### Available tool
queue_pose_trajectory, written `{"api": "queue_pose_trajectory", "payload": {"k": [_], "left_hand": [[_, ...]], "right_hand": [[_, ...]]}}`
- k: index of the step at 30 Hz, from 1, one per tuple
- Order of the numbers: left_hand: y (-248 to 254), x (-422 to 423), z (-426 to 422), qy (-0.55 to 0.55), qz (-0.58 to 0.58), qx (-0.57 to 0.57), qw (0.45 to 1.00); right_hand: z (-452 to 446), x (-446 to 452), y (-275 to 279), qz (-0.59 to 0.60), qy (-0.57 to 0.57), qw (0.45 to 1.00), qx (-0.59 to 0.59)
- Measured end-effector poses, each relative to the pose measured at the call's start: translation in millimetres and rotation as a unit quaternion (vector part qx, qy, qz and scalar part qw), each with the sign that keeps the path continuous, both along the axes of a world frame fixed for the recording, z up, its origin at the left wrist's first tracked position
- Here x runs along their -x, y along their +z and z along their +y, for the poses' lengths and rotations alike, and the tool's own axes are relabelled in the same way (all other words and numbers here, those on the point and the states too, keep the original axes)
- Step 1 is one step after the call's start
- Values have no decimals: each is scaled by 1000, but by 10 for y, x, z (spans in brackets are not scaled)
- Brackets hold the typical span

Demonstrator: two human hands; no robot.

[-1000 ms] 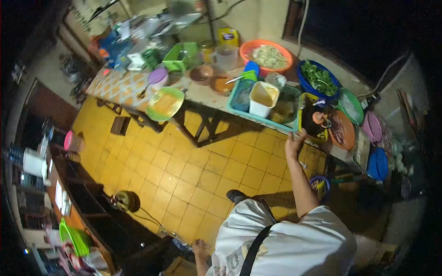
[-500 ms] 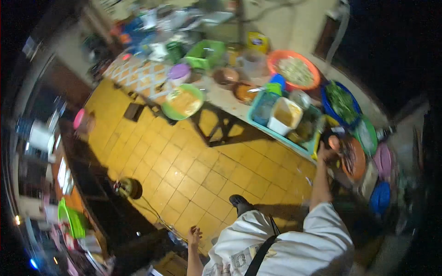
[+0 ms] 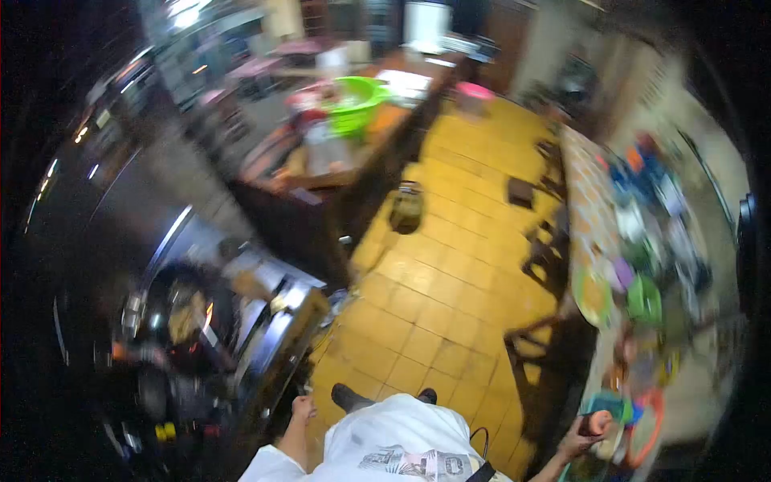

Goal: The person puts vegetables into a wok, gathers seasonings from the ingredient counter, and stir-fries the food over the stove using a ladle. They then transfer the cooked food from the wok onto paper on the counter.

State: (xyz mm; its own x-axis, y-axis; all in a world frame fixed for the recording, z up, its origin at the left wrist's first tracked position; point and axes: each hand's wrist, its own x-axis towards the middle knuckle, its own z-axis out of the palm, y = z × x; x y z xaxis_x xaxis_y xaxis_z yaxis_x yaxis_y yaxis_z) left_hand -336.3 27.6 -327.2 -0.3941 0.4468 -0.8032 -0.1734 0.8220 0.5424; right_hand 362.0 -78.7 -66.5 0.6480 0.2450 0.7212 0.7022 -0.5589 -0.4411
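My right hand [image 3: 577,440] is closed around a round orange-brown thing [image 3: 597,422] at the lower right, over the front edge of the long table. Its exact kind is unclear. Just beyond it are a teal tub [image 3: 604,403] and the rim of an orange basin [image 3: 658,422]. My left hand [image 3: 303,408] hangs low beside my body, its fingers loosely curled with nothing visible in them. It is nearest to the front edge of the stove [image 3: 277,353], apart from it.
On the stove sits a dark wok [image 3: 189,317] with food in it. A green basin [image 3: 353,104] stands on the wooden counter [image 3: 393,128]. A gas cylinder [image 3: 406,207] stands on the yellow floor [image 3: 418,297]. Along the right table are a green bowl [image 3: 592,296] and a green basket [image 3: 644,300].
My view has swung left toward the stove and counter. My right hand has come away from the bowls at the table's end with the round orange-brown thing. My left hand's fingers have curled in.
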Motion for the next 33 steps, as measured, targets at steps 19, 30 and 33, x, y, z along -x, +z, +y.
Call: {"api": "queue_pose_trajectory", "payload": {"k": [19, 30, 33], "left_hand": [[-351, -710, -3205, 772, 21, -110, 625], [-106, -1865, -2011, 768, -26, 55, 638], [-66, -1649, -1856, 723, -22, 31, 690]], "right_hand": [[3708, 9128, 812, -395, 704, 399, 436], [3962, 10160, 566, -436, 671, 316, 510], [4264, 10082, 154, -289, 767, 375, 432]]}}
